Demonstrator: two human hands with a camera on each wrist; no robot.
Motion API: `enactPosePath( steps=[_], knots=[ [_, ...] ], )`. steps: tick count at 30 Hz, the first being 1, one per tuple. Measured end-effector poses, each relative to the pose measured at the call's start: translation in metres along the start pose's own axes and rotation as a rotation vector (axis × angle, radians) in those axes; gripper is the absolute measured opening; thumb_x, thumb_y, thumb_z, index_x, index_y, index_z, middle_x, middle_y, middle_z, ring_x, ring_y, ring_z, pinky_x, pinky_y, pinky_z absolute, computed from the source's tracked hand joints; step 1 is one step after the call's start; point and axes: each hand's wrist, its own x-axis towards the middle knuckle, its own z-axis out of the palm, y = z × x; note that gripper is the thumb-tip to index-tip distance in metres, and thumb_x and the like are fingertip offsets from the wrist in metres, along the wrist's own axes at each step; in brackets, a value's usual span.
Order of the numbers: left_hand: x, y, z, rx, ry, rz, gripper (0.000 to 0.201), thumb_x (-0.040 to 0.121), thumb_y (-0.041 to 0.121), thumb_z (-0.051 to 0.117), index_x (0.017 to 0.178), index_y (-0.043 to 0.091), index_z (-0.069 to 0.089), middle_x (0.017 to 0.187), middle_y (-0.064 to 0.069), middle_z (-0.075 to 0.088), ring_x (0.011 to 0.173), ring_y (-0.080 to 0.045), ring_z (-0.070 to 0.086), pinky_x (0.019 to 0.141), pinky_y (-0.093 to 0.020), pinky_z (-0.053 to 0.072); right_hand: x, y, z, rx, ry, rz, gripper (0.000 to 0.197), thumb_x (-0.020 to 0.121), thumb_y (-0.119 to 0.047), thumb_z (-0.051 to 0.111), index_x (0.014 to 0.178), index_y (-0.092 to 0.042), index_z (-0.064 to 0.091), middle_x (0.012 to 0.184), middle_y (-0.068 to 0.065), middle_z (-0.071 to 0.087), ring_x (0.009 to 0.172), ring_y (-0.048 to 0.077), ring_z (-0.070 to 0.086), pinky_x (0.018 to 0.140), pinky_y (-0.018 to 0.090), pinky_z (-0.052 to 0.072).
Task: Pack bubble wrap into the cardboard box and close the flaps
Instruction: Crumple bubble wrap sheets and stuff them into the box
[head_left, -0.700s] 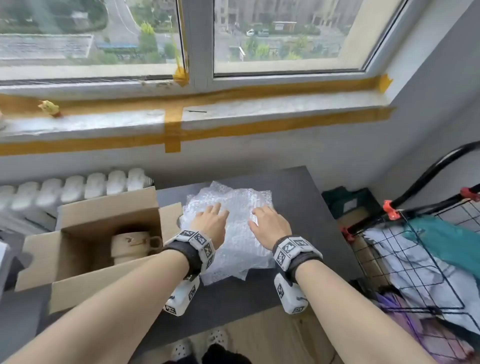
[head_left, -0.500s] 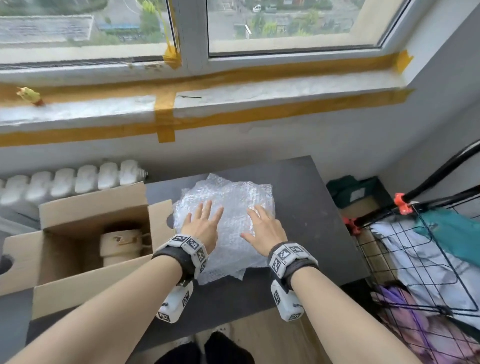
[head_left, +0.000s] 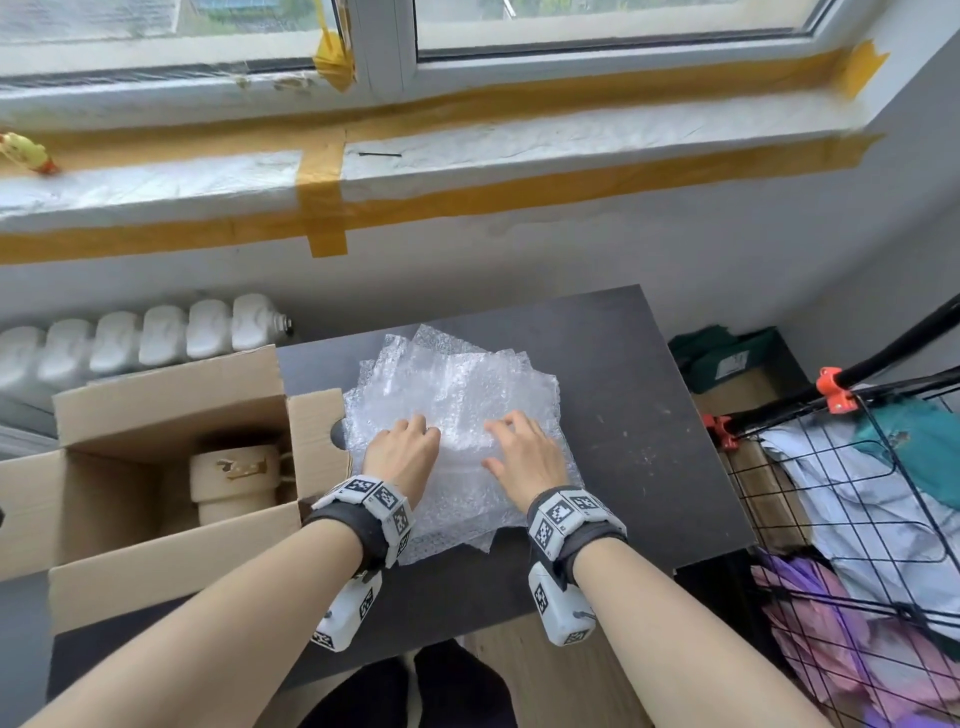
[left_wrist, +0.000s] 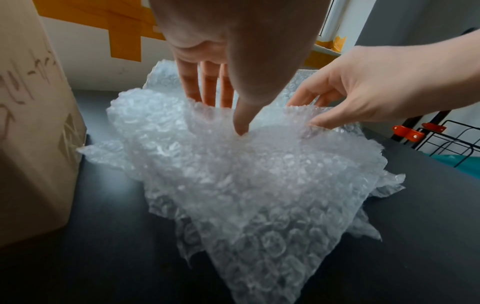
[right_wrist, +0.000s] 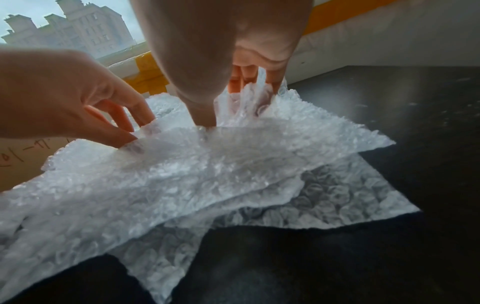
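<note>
A stack of clear bubble wrap (head_left: 467, 384) sheets lies on the dark table (head_left: 623, 415), just right of the open cardboard box (head_left: 171, 400). A beige mug (head_left: 234, 483) stands inside the box, whose flaps are spread outward. My left hand (head_left: 402, 452) and right hand (head_left: 524, 457) sit side by side on the stack. In the left wrist view, the left hand (left_wrist: 226, 115) pinches a raised fold of the top bubble wrap (left_wrist: 246, 185) sheet between thumb and fingers. The right hand (right_wrist: 226, 102) pinches the same sheet of bubble wrap (right_wrist: 182, 185) a little further right.
A black wire rack (head_left: 857, 519) full of clothes stands right of the table. A white radiator (head_left: 156, 338) sits behind the box under the taped window sill (head_left: 467, 150). A green box (head_left: 727, 358) lies on the floor at the table's far right corner.
Both hands lay flat with spread fingers on the stack before. Now their fingers have curled and pinch the top sheet, raising a fold. The head view has tilted down.
</note>
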Motion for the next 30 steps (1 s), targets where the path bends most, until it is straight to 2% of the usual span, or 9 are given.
enactPosePath(
  steps=[4,7,9,14,18,23,27,30],
  knots=[
    [-0.005,0.002,-0.009,-0.043,0.084,0.049,0.030,0.083,-0.008,0.047,0.107,0.009,0.051,0.112,-0.008,0.053,0.104,-0.027,0.051,0.087,-0.032,0.040,-0.003,-0.001,-0.006,0.045,0.097,0.004,0.021,0.092,-0.016,0.055,0.112,-0.013,0.060,0.109,0.005,0.060,0.104,0.023,0.056,0.086,0.034,0.044],
    [-0.010,0.003,-0.024,-0.110,0.174,0.078,0.031,0.082,-0.009,0.047,0.106,0.010,0.050,0.112,-0.007,0.056,0.104,-0.026,0.052,0.087,-0.031,0.041,-0.009,0.000,-0.017,0.051,0.177,0.011,0.015,0.092,-0.017,0.054,0.102,-0.012,0.064,0.102,0.005,0.066,0.098,0.025,0.059,0.089,0.033,0.039],
    [-0.012,0.005,-0.038,-0.137,0.226,0.112,0.030,0.084,-0.009,0.045,0.107,0.010,0.050,0.110,-0.007,0.059,0.104,-0.025,0.054,0.087,-0.030,0.041,-0.014,0.000,-0.029,0.040,0.230,0.021,0.015,0.092,-0.018,0.053,0.097,-0.011,0.065,0.098,0.005,0.067,0.094,0.026,0.060,0.086,0.033,0.040],
    [-0.017,0.004,-0.077,-0.180,0.361,0.172,0.038,0.082,-0.012,0.045,0.111,0.011,0.052,0.108,-0.006,0.065,0.101,-0.027,0.058,0.088,-0.031,0.041,-0.023,-0.005,-0.074,0.055,0.358,0.047,0.017,0.092,-0.018,0.053,0.096,-0.008,0.066,0.098,0.009,0.067,0.092,0.031,0.060,0.077,0.033,0.044],
    [-0.031,-0.007,-0.107,-0.200,0.471,0.192,0.038,0.082,-0.010,0.048,0.111,0.013,0.054,0.107,-0.003,0.066,0.099,-0.025,0.059,0.082,-0.030,0.043,-0.028,-0.023,-0.104,0.079,0.463,0.014,0.013,0.090,-0.011,0.055,0.093,-0.007,0.067,0.095,0.010,0.066,0.092,0.032,0.059,0.070,0.035,0.046],
    [-0.053,-0.042,-0.141,-0.178,0.631,0.236,0.039,0.067,-0.015,0.065,0.096,0.011,0.064,0.087,-0.004,0.072,0.078,-0.024,0.067,0.066,-0.031,0.052,-0.028,-0.058,-0.129,0.070,0.577,-0.096,0.012,0.087,-0.006,0.058,0.091,-0.008,0.069,0.096,0.007,0.068,0.090,0.028,0.062,0.063,0.033,0.049],
    [-0.084,-0.090,-0.146,-0.178,0.654,0.201,0.039,0.065,-0.012,0.068,0.097,0.010,0.063,0.089,-0.004,0.071,0.078,-0.024,0.066,0.067,-0.033,0.056,-0.020,-0.107,-0.129,0.054,0.587,-0.222,0.014,0.087,-0.005,0.058,0.093,-0.009,0.070,0.099,0.004,0.069,0.091,0.025,0.063,0.064,0.031,0.048],
    [-0.111,-0.125,-0.132,-0.186,0.663,0.128,0.041,0.062,-0.016,0.064,0.095,0.009,0.063,0.088,-0.006,0.071,0.079,-0.027,0.066,0.062,-0.034,0.055,-0.013,-0.143,-0.113,0.055,0.550,-0.291,0.015,0.086,-0.004,0.058,0.093,-0.009,0.070,0.099,0.004,0.069,0.091,0.025,0.063,0.065,0.030,0.049]
  ],
)
